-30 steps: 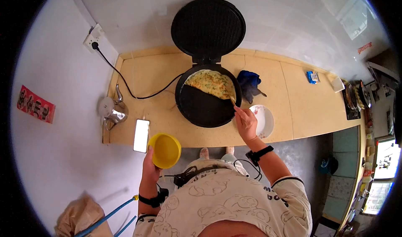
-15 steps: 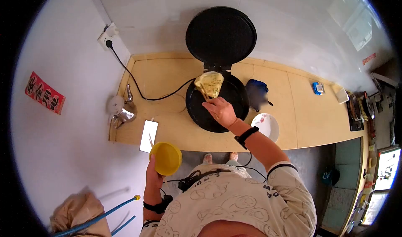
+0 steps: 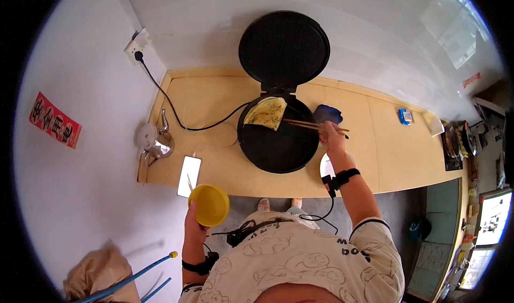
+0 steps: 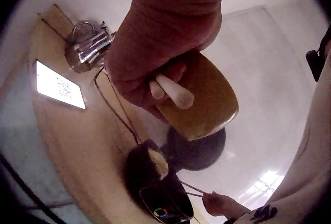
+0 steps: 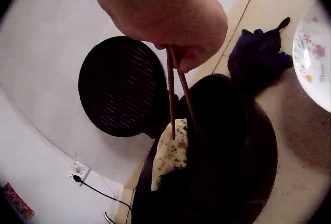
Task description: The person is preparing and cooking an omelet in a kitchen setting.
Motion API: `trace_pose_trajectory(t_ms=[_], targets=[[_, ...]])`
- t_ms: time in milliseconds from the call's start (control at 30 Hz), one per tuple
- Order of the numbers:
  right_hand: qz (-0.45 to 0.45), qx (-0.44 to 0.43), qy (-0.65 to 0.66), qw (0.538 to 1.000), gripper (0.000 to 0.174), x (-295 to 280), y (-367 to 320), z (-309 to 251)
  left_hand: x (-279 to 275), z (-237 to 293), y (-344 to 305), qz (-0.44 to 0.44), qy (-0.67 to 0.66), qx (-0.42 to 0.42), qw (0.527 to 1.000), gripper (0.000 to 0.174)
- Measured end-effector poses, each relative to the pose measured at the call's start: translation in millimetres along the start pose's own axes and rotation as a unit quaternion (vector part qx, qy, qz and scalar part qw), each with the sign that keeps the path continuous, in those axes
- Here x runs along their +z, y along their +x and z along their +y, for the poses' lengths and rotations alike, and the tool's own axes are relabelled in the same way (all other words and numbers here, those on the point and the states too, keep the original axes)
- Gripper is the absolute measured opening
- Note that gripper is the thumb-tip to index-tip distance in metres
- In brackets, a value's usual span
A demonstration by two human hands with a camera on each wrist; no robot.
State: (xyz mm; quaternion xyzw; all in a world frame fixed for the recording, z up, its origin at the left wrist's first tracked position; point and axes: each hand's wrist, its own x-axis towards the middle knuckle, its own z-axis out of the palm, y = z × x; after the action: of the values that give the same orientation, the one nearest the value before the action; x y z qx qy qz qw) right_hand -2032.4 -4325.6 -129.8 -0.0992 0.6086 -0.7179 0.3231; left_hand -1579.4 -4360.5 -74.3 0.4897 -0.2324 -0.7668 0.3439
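Observation:
The right hand (image 3: 334, 138) grips a pair of wooden chopsticks (image 3: 308, 125) over the right side of the round black pan (image 3: 278, 156), whose lid (image 3: 284, 48) stands raised behind. A folded, browned pancake with green flecks (image 3: 266, 113) lies at the pan's upper left, just left of the chopstick tips in the head view. The left hand (image 3: 195, 224) holds a yellow bowl (image 3: 209, 205) in front of the counter edge. In the left wrist view two pale stick ends (image 4: 175, 92) show between that hand's fingers and the bowl (image 4: 207, 100).
A lit phone (image 3: 189, 175) lies at the counter's front left, near a steel kettle (image 3: 156, 142). Right of the pan are a dark blue cloth (image 3: 327, 114) and a white flowered plate (image 5: 314, 53), partly behind the right arm. A black cord runs from the pan to the wall socket (image 3: 137, 47).
The pancake went from a wide half-round to a smaller folded piece, lifted half a second ago and now lying in the pan. The right hand has moved right, away from it.

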Motion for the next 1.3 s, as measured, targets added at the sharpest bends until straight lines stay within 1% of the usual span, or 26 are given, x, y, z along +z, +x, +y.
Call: trace_pose_trajectory(t_ms=[33, 100, 133, 200, 267, 333, 367, 400, 467, 600, 667, 733, 833, 900, 933, 1000, 1033, 1067, 1133, 1200, 1233, 1300], targets=[[0.002, -0.002, 0.0, 1.0, 0.016, -3.2, 3.9, 3.8, 2.7, 2.1, -0.1, -0.003, 0.001, -0.001, 1.0, 0.046], [0.039, 0.024, 0.018, 0.999, 0.015, 3.4, 6.5, 12.1, 7.6, 5.1, -0.2, -0.006, 0.022, 0.006, 1.0, 0.045], [0.04, 0.023, 0.018, 0.999, 0.015, 8.6, 10.1, 18.1, 7.2, 4.4, 2.2, -0.007, 0.022, 0.006, 1.0, 0.045], [0.016, 0.035, 0.06, 0.997, 0.016, 21.8, 20.7, 34.1, 3.6, 1.3, 7.2, -0.018, 0.018, 0.012, 1.0, 0.045], [0.026, 0.045, 0.068, 0.996, 0.018, 41.5, 17.8, 33.5, 3.7, -1.0, 7.2, -0.022, 0.015, 0.01, 1.0, 0.045], [-0.023, 0.076, 0.085, 0.993, 0.02, 49.9, 24.1, 38.7, 4.6, -3.5, 7.4, -0.025, 0.012, 0.007, 1.0, 0.046], [-0.051, 0.093, 0.083, 0.991, 0.022, 52.4, 27.2, 40.1, 5.1, -5.1, 8.0, -0.012, 0.005, -0.002, 1.0, 0.046], [-0.053, 0.094, 0.083, 0.991, 0.022, 57.0, 26.0, 36.4, 4.5, -5.7, 8.8, 0.002, -0.002, -0.01, 1.0, 0.046], [-0.078, 0.099, 0.006, 0.992, 0.022, 65.1, 22.7, 28.3, -0.6, -6.3, 8.4, 0.002, -0.002, -0.009, 1.0, 0.046], [-0.123, 0.084, -0.038, 0.988, 0.025, 73.8, 24.8, 22.6, 2.2, -3.2, 2.5, 0.007, -0.022, -0.008, 1.0, 0.045], [-0.106, 0.075, -0.06, 0.99, 0.024, 75.5, 17.5, 7.6, -0.4, -1.8, 1.8, 0.018, -0.023, -0.004, 1.0, 0.045], [-0.088, 0.05, -0.09, 0.991, 0.021, 63.8, 13.1, -5.4, -0.4, 0.2, -1.0, 0.031, -0.024, -0.004, 0.999, 0.045], [-0.059, 0.035, -0.101, 0.992, 0.02, 38.3, 5.8, -15.9, 3.8, 0.7, -4.8, 0.015, -0.03, 0.009, 0.999, 0.045], [-0.05, 0.079, -0.091, 0.991, 0.018, 23.5, 11.7, -8.1, -0.2, 0.0, 1.8, 0.024, -0.015, -0.019, 0.999, 0.047], [-0.048, 0.078, -0.091, 0.992, 0.018, 18.8, 13.9, -1.9, -3.2, -1.6, 5.2, 0.022, -0.015, -0.021, 0.999, 0.047], [-0.101, 0.132, -0.042, 0.985, 0.017, 14.1, 16.1, 8.8, -5.1, -2.6, 9.5, -0.014, 0.002, -0.024, 1.0, 0.048], [-0.104, 0.145, -0.017, 0.984, 0.016, 15.9, 14.3, 15.3, -1.4, -2.6, 8.4, -0.016, 0.004, -0.025, 1.0, 0.048], [-0.103, 0.144, -0.015, 0.984, 0.016, 18.9, 13.4, 21.6, 4.2, -2.8, 7.6, -0.004, 0.002, -0.013, 1.0, 0.047], [-0.132, 0.16, 0.033, 0.978, 0.015, 29.1, 7.3, 28.8, 5.8, -3.2, 9.0, 0.007, -0.001, -0.001, 1.0, 0.047], [-0.135, 0.159, 0.033, 0.978, 0.015, 39.0, 1.6, 34.2, 2.1, -3.8, 11.1, -0.026, -0.003, -0.012, 1.0, 0.045], [-0.131, 0.158, 0.037, 0.978, 0.015, 45.3, -0.5, 37.2, 4.9, -2.6, 8.7, -0.025, -0.001, -0.012, 1.0, 0.045], [-0.137, 0.159, 0.041, 0.977, 0.017, 58.6, -6.6, 37.9, 13.9, -0.7, 2.4, 0.002, -0.001, -0.018, 1.0, 0.044]])
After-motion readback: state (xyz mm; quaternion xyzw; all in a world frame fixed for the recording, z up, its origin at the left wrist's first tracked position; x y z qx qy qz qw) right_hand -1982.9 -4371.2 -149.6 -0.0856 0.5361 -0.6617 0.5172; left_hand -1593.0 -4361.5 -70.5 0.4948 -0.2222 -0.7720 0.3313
